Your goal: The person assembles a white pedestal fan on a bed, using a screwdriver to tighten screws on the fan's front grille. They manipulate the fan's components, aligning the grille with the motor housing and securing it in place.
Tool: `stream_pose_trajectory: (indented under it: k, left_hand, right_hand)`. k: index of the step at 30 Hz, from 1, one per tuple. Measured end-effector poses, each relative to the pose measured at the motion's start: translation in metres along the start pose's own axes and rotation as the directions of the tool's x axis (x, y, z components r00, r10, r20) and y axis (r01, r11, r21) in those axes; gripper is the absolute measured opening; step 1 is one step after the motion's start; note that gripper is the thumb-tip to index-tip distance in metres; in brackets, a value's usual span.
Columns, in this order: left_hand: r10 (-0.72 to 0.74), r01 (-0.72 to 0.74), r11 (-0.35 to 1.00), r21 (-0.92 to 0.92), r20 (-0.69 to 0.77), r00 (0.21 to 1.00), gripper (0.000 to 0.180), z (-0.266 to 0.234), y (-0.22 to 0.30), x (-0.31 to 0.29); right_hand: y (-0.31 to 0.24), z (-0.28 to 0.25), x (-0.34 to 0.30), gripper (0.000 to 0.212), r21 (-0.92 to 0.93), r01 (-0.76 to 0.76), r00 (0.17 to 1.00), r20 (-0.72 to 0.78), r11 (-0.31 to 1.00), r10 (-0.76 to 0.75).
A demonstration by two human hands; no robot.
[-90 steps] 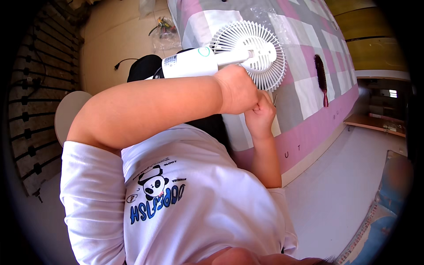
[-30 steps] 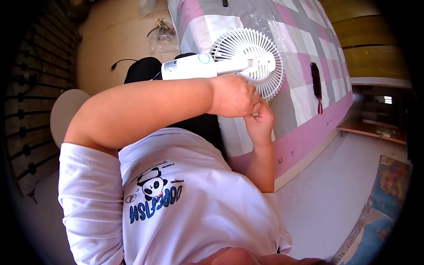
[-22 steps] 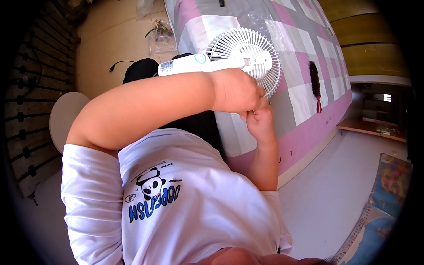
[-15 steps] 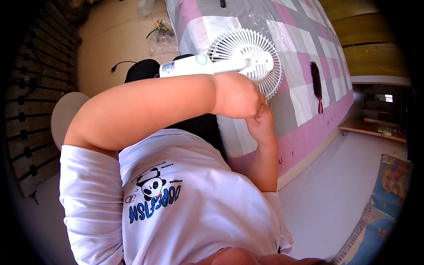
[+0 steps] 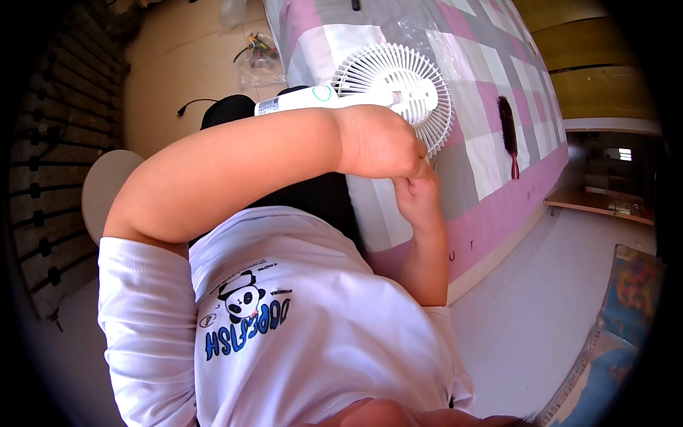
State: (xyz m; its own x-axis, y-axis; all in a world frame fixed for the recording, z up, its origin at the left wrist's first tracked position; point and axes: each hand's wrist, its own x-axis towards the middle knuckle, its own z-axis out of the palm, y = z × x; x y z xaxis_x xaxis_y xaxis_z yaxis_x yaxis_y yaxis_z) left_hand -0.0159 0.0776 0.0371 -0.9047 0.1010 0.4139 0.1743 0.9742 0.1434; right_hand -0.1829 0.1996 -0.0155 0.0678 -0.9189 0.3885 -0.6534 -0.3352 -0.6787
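Note:
A white fan (image 5: 425,99) with a round ribbed grille lies on the checked bedcover (image 5: 484,178). Its handle points left, partly behind my forearm. Close to the grille's near edge, my left hand (image 5: 384,141) is closed, its back facing up. Just below, the fingers of my right hand (image 5: 418,196) are curled in and meet the left hand's knuckles. Whatever sits between the two hands is covered by them. A tiny thin sliver shows beside the right fingertips, too small to name.
To the right a dark-bristled hairbrush (image 5: 509,139) lies on the bedcover. Beyond my left arm, a plug with a cord (image 5: 182,111) and a plastic bag of colourful items (image 5: 260,57) are on the floor. A round beige seat (image 5: 107,186) stands by the black railing (image 5: 43,167).
My left hand and forearm have risen slightly in the picture, covering more of the fan's handle. Both hands stay closed and together.

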Motion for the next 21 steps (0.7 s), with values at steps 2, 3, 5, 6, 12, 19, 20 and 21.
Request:
stream_pose_trajectory:
  k: [2, 3, 5, 6, 12, 19, 20, 21]
  left_hand:
    - [0.014, -0.014, 1.000, -0.002, 0.043, 0.999, 0.018, -0.008, 0.001, 0.002]
    - [0.020, -0.020, 1.000, -0.003, 0.064, 0.998, 0.019, -0.010, 0.001, 0.002]
    - [0.084, -0.084, 0.996, 0.000, 0.026, 0.996, 0.018, -0.008, -0.001, 0.000]
    - [0.115, -0.115, 0.993, 0.002, 0.008, 0.993, 0.017, -0.007, -0.002, -0.001]
    - [0.105, -0.130, 0.977, 0.171, 0.150, 0.983, 0.009, 0.001, -0.003, 0.001]
    - [0.109, -0.121, 0.970, 0.213, 0.066, 0.992, 0.011, 0.007, -0.003, 0.000]
    - [0.101, -0.111, 0.971, 0.212, 0.058, 0.993, 0.011, 0.007, -0.002, 0.001]
    - [0.092, -0.101, 0.972, 0.210, 0.050, 0.994, 0.011, 0.007, -0.002, 0.001]
  right_hand:
    - [0.002, -0.004, -0.006, 0.016, -0.102, -0.039, 0.997, 0.057, 0.994, 0.045]
    - [0.001, -0.005, -0.005, 0.020, -0.103, -0.056, 0.996, 0.069, 0.993, 0.064]
    - [-0.004, -0.005, -0.002, 0.030, -0.053, -0.091, 0.992, 0.078, 0.994, 0.095]
    - [-0.007, -0.005, 0.001, 0.035, -0.003, -0.108, 0.991, 0.076, 0.994, 0.108]
    - [0.005, -0.005, -0.002, 0.052, 0.059, -0.073, 0.989, 0.132, 0.996, 0.065]
    - [-0.004, -0.002, -0.004, 0.049, 0.192, -0.263, 0.965, 0.029, 0.945, 0.262]
    - [0.001, 0.001, -0.008, 0.047, 0.180, -0.240, 0.968, -0.026, 0.954, 0.249]
    - [0.004, 0.004, -0.011, 0.046, 0.167, -0.218, 0.969, -0.080, 0.962, 0.234]
